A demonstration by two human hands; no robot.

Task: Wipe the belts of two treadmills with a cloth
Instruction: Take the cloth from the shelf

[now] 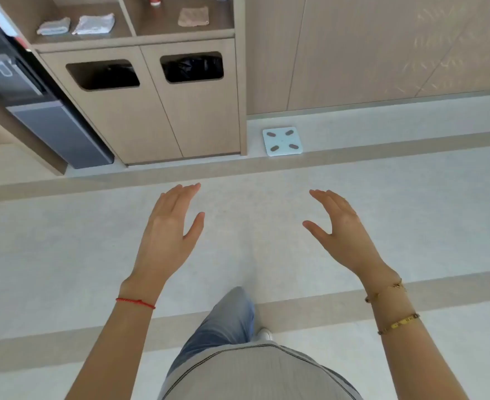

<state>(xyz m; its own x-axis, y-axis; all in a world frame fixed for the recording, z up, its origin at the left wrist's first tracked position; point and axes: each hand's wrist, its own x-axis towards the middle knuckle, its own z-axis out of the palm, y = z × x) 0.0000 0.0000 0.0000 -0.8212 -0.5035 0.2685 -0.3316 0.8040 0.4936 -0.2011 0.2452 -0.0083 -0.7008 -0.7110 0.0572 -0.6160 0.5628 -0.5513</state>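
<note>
Across the pale floor (65, 241), at about eleven o'clock, stands a wooden cabinet (197, 122) with two bin openings low down and open shelves above; a dark machine (36, 90), cut off by the frame edge, leans in at ten o'clock, and I cannot tell what it is. No treadmill shows anywhere, so the belts are out of view. A small pale scale (281, 140) lies on the floor at one o'clock, just beside the cabinet. Both hands hang over the floor with nothing in them: the left hand (170, 229) and the right hand (340, 230) have straight fingers and spread thumbs, palms turned partly toward each other, well apart from the shelves. Likely cloths sit up there: a brown cloth (194, 16) at twelve o'clock, a white cloth (93, 23) and a grey cloth (54, 26) at eleven, each folded. Any of them should be light, soft and limp, best pinched at a folded edge or scooped whole so it does not unfurl. Two objects at the top of the shelves, one red, one clear, are cropped and unreadable.
</note>
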